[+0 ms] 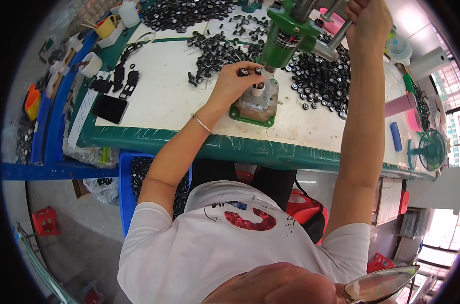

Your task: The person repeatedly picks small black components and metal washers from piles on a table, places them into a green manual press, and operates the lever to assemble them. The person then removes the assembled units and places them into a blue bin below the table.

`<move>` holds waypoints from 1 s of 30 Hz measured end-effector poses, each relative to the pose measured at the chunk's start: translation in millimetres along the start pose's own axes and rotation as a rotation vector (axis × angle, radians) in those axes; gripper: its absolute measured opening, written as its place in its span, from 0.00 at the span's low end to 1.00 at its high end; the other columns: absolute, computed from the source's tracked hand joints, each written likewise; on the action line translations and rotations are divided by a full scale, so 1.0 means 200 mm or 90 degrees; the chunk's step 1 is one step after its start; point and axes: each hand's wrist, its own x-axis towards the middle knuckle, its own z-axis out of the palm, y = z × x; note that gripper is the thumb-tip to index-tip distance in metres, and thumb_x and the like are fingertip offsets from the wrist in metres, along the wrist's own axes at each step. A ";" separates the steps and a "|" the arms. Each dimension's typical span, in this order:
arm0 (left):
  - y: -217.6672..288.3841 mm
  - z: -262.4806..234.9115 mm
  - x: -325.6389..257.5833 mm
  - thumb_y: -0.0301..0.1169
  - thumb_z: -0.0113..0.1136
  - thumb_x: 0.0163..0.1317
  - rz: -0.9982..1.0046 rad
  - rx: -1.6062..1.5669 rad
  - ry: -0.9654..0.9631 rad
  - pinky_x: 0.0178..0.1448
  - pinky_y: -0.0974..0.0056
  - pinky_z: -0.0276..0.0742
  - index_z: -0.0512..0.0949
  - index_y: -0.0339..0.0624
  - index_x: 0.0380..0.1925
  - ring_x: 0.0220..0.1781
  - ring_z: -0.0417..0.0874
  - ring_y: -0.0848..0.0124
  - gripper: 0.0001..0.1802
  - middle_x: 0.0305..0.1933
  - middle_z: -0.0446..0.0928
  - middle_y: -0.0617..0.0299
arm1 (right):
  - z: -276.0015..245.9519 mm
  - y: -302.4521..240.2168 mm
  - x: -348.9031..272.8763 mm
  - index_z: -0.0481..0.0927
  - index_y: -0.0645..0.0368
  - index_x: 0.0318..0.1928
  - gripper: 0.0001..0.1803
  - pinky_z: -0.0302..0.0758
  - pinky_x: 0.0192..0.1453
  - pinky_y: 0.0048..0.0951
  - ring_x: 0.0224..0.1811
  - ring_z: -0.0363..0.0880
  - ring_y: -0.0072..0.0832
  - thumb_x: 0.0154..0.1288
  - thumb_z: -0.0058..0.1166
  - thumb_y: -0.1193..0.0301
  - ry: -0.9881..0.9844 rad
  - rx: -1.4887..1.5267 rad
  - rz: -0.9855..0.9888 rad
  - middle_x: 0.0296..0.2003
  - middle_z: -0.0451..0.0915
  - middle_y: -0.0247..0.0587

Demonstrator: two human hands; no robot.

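A small black part (258, 85) sits on the white peg (257, 93) under the green press (283, 38). Our left hand (247, 76) pinches another part (243, 72) close beside it, and our right hand (365, 19) is wrapped around the lever (340, 36). We think we should set the part straight and keep our fingertips clear before we pull. The press stands on a white desk (159, 81) with a green edge. Heaps of black bits (318, 83) lie near, with a phone (110, 109) to the left. A blue bin (126, 197) is below, and a green fan (432, 149) is at the right.
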 end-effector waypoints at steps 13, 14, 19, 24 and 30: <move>0.13 -0.89 -0.88 0.31 0.75 0.44 -0.299 0.296 -0.259 0.41 0.71 0.72 0.82 0.39 0.35 0.34 0.77 0.79 0.17 0.32 0.80 0.67 | -0.41 0.23 -0.23 0.78 0.64 0.45 0.18 0.71 0.37 0.21 0.33 0.74 0.20 0.70 0.50 0.59 -0.063 -0.212 0.111 0.37 0.77 0.35; 0.12 -0.93 -0.95 0.34 0.76 0.44 -0.370 0.328 -0.234 0.43 0.71 0.73 0.82 0.40 0.38 0.36 0.79 0.77 0.20 0.34 0.82 0.66 | -0.46 0.22 -0.27 0.80 0.63 0.42 0.18 0.70 0.33 0.21 0.27 0.73 0.19 0.68 0.53 0.59 -0.063 -0.257 0.115 0.31 0.77 0.33; 0.09 -0.96 -1.05 0.33 0.71 0.49 -0.389 0.704 -0.137 0.47 0.67 0.75 0.82 0.38 0.44 0.39 0.83 0.72 0.20 0.35 0.84 0.60 | -0.75 0.32 -0.56 0.81 0.60 0.41 0.10 0.68 0.29 0.21 0.24 0.70 0.16 0.67 0.55 0.66 -0.112 -0.422 0.250 0.25 0.75 0.29; 0.15 -0.75 -0.72 0.31 0.68 0.53 -0.169 0.429 -0.132 0.40 0.69 0.75 0.82 0.37 0.43 0.34 0.81 0.74 0.16 0.33 0.83 0.63 | -0.84 0.41 -0.80 0.80 0.57 0.44 0.11 0.73 0.35 0.26 0.29 0.76 0.23 0.61 0.60 0.69 -0.302 -0.613 0.167 0.34 0.80 0.35; -0.17 -0.61 -0.17 0.33 0.68 0.53 0.011 0.475 0.146 0.36 0.67 0.74 0.82 0.39 0.42 0.31 0.79 0.71 0.16 0.34 0.82 0.59 | -0.83 0.47 -0.95 0.79 0.55 0.45 0.12 0.75 0.39 0.36 0.33 0.79 0.35 0.60 0.58 0.69 -0.373 -0.833 0.111 0.41 0.76 0.40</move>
